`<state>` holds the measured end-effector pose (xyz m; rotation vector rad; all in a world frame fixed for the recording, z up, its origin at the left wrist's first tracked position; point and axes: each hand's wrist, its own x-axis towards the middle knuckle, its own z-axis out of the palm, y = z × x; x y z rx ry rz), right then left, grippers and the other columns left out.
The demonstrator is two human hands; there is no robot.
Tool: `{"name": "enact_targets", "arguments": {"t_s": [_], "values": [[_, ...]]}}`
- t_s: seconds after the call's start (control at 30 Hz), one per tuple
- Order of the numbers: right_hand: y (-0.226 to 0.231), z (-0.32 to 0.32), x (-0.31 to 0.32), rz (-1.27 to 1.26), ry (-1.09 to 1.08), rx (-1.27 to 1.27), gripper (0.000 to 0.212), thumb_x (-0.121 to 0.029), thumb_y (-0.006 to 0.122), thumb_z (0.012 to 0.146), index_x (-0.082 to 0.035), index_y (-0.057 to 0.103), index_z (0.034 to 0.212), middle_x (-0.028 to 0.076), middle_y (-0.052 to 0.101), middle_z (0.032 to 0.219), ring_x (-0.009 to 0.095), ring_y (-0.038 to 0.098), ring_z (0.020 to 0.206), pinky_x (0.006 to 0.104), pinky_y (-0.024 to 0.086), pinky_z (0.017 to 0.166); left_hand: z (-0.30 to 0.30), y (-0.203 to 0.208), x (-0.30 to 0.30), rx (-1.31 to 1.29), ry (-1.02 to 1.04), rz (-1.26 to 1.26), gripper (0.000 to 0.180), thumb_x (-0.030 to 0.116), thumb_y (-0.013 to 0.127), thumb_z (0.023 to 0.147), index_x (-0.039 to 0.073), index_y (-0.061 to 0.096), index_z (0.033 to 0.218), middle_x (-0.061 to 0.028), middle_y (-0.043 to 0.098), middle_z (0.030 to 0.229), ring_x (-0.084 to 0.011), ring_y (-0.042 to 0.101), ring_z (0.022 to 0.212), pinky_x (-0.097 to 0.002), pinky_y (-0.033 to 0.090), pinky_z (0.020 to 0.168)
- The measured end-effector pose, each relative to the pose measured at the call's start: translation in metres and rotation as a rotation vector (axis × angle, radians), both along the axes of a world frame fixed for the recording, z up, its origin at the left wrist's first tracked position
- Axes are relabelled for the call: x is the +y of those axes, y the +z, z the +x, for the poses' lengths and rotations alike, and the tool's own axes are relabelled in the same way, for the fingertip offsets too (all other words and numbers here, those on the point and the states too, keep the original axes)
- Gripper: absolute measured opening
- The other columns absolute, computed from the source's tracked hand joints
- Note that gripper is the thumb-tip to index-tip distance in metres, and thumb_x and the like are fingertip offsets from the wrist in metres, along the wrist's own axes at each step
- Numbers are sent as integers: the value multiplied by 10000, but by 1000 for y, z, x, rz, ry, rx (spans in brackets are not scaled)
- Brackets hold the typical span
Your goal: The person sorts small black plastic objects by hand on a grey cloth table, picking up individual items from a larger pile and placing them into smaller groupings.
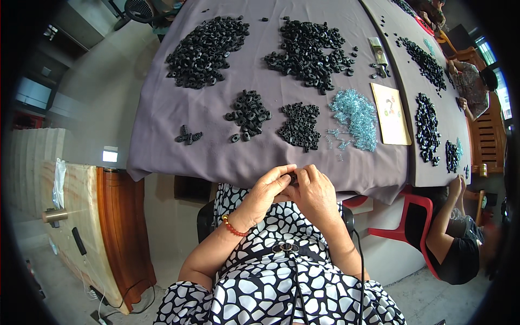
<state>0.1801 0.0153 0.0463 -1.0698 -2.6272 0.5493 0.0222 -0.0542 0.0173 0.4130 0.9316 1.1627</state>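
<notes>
My left hand [266,190] and my right hand [314,193] meet just in front of the table's near edge. Fingers of both are closed around a small dark piece [293,177], mostly hidden between them; it looks like the black plastic parts on the cloth. Beyond my hands lie a pile of small square black parts [300,125], a pile of rounder black parts [249,114] and a heap of clear bluish springs [355,119]. A little cluster of black pieces [188,135] sits toward the left.
Two large black heaps [206,51] [311,54] cover the far side of the grey tablecloth [162,119]. A card [391,114] and a tube [379,54] lie at right. Other people [457,238] sit along an adjoining table; a red chair [403,227] stands nearby.
</notes>
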Motion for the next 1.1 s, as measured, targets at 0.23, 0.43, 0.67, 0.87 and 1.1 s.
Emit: {"name": "enact_targets", "arguments": {"t_s": [0.23,0.43,0.67,0.87,1.1], "values": [[-2,-1,2,49,0,65,369,-257,756,838,14,625,1052,126,597,945,314,642,840,410,526,759,0,3,0,-23,18,-26,406,193,458,1111,31,490,1482,-70,613,1301,-116,649,1119,-329,586,979],[-3,-3,-2,-1,-99,190,427,-206,823,777,-20,634,1111,104,607,999,285,666,833,393,550,741,0,3,1,-70,42,-21,412,188,451,1112,26,483,1489,-71,612,1322,-129,629,1178,-337,576,1000],[-3,-3,-1,118,-42,210,410,-153,816,751,-19,668,1108,100,614,994,284,664,821,386,554,734,0,3,1,-47,66,-18,404,173,458,1105,15,503,1473,-74,621,1307,-145,648,1158,-329,573,1002],[-6,-5,-2,97,-28,218,428,-140,803,742,-20,671,1130,104,625,999,288,666,835,390,557,747,-2,-1,2,-28,19,-56,405,130,460,1087,12,507,1471,-94,612,1341,-158,653,1148,-333,571,1002],[-11,-2,0,158,-19,202,493,-177,782,763,11,639,1196,107,623,1002,268,658,847,375,539,749,1,-1,1,-43,67,-9,392,140,452,1098,7,512,1462,-86,623,1316,-149,650,1147,-327,575,992]]}}
